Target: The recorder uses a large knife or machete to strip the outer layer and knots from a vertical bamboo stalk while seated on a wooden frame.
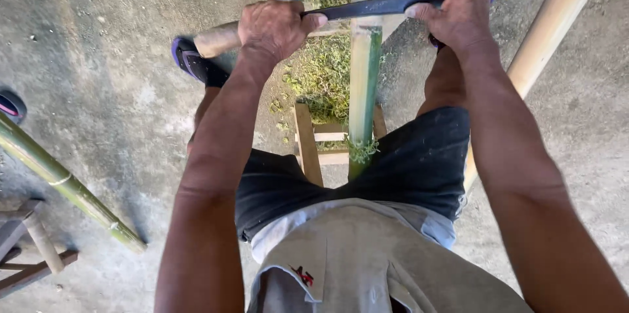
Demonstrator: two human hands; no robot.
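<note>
A long dark blade [373, 6] with a wooden handle [216, 39] lies crosswise on a bamboo pole [362, 83]. My left hand [275, 28] grips the handle end. My right hand [462, 8] presses on the far end of the blade. The pole runs away from me between my legs; its upper part is pale and scraped, its lower part green. A curl of green shavings [360, 150] clings to the pole near my shorts.
A wooden frame [308, 142] sits under the pole, with a heap of green shavings [324, 77] on the concrete floor. Another green bamboo pole [65, 185] lies at left, a pale one [550, 31] at right. A wooden stool [29, 241] stands bottom left.
</note>
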